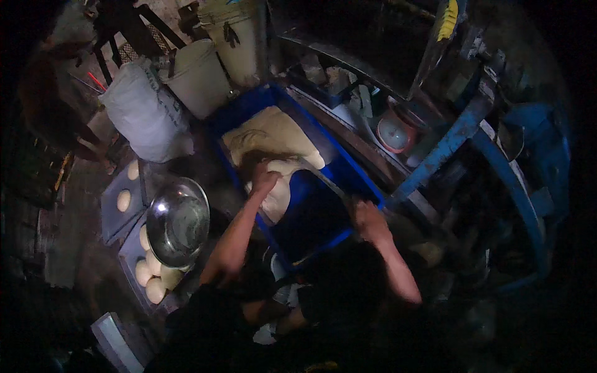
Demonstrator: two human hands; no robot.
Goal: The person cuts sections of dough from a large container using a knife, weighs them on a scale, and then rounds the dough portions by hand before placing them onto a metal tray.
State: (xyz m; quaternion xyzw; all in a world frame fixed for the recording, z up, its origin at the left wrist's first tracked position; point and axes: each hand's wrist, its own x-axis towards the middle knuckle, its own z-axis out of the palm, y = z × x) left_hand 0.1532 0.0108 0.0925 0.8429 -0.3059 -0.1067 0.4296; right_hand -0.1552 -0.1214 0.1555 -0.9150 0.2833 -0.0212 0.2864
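Observation:
A big slab of pale dough (280, 133) lies in a deep blue rectangular tub (351, 168) in front of me. My left hand (266, 178) is closed on the near part of the dough, which hangs down toward the tub's left wall. My right hand (368, 221), over the tub's right edge, grips a long narrow blade that looks like a knife (323, 179). The blade slants up and left, its far end against the dough beside my left hand. Its handle is hidden in my fingers.
Left of the tub, a shiny metal bowl (179, 222) rests above a tray (127, 255) of several dough balls (155, 290). Another tray (112, 217) holds more. A white sack (144, 112) and pale buckets (198, 79) stand behind. Blue metal bars (444, 149) rise at right.

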